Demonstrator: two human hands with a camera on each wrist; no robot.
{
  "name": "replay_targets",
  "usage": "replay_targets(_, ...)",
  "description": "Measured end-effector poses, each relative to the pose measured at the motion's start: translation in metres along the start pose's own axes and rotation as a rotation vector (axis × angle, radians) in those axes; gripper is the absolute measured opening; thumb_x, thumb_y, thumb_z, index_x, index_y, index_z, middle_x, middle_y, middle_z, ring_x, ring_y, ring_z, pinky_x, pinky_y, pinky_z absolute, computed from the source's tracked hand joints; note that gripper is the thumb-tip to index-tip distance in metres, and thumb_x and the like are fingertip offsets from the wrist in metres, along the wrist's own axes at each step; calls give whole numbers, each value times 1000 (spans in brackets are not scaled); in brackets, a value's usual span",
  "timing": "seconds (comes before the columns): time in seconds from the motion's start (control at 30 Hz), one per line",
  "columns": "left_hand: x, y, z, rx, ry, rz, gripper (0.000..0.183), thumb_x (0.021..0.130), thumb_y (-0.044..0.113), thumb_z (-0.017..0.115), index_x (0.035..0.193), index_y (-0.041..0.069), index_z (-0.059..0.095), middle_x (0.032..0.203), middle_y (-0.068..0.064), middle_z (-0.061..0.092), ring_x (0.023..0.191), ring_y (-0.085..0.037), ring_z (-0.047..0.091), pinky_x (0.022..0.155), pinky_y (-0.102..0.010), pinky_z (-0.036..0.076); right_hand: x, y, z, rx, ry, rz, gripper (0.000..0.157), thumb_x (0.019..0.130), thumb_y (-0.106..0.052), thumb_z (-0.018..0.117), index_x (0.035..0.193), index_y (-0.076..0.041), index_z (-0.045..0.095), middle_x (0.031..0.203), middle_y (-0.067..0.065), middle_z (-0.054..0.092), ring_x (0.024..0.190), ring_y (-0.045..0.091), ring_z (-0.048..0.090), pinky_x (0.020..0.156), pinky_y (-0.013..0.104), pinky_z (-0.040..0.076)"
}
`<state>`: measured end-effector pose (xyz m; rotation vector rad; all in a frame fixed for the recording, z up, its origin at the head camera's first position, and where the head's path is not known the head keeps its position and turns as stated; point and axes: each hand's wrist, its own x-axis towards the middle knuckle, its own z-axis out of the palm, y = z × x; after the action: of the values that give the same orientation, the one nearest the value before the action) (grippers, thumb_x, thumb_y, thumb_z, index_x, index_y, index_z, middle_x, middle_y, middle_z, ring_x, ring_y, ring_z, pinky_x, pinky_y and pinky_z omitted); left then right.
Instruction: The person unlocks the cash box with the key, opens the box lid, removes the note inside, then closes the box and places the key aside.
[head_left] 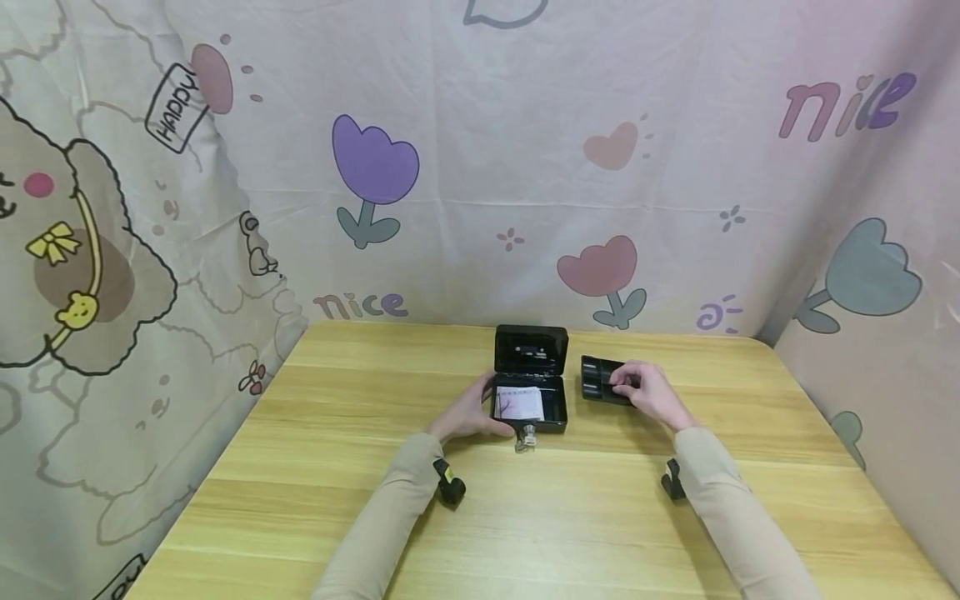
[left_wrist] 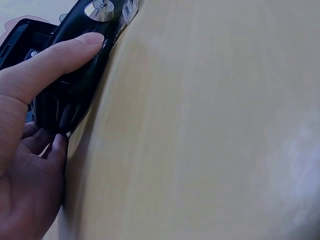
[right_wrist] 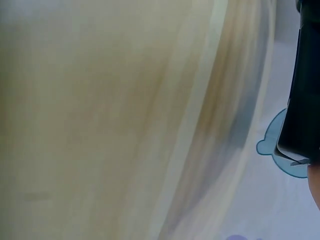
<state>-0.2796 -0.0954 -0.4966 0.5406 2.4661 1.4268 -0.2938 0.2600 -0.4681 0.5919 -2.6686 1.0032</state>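
Note:
A small black metal cash box (head_left: 555,403) stands on the table with its lid (head_left: 531,335) raised at the back. Printed paper notes (head_left: 519,403) lie inside, toward its left. Keys (head_left: 528,437) hang at the lock on the front. My left hand (head_left: 471,414) grips the box's front left corner; in the left wrist view the thumb (left_wrist: 70,55) presses the front beside the round lock (left_wrist: 100,10), fingers around the side. To the right, my right hand (head_left: 648,392) pinches a black compartment tray (head_left: 600,379) by its right part. The right wrist view shows a dark piece of it (right_wrist: 302,100).
Both things are near the back of a wood-grain table (head_left: 570,533). A printed cloth (head_left: 480,167) hangs behind it and along both sides. Black wrist cameras hang below the left sleeve (head_left: 390,517) and right sleeve (head_left: 735,508).

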Motion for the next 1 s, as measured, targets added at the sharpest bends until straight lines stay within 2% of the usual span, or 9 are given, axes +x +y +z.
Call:
replay_targets(0.23,0,-1,0,12,2,4,123,67,18,94,159,-1,14,167,-23,19,153,-39,29,127,-46,26,5,6,4,11,2,-8,12,79,10,75,79,-2,71,78,9,66,72,6,53,65,18,46)
replay_targets(0.57,1,-2,1,-16,5,20,122,67,14,93,159,-3,14,166,-24,19,153,-39,28,128,-46,26,12,15,6,1,-66,-8,10,80,8,76,82,-1,71,81,11,69,75,11,57,66,20,48)
replay_targets(1.0,1,-1,1,-24,9,17,121,68,13,93,159,-4,14,166,-25,18,152,-40,28,127,-47,26,16,18,8,14,-95,6,12,78,11,74,82,0,71,81,15,68,72,4,54,65,17,47)
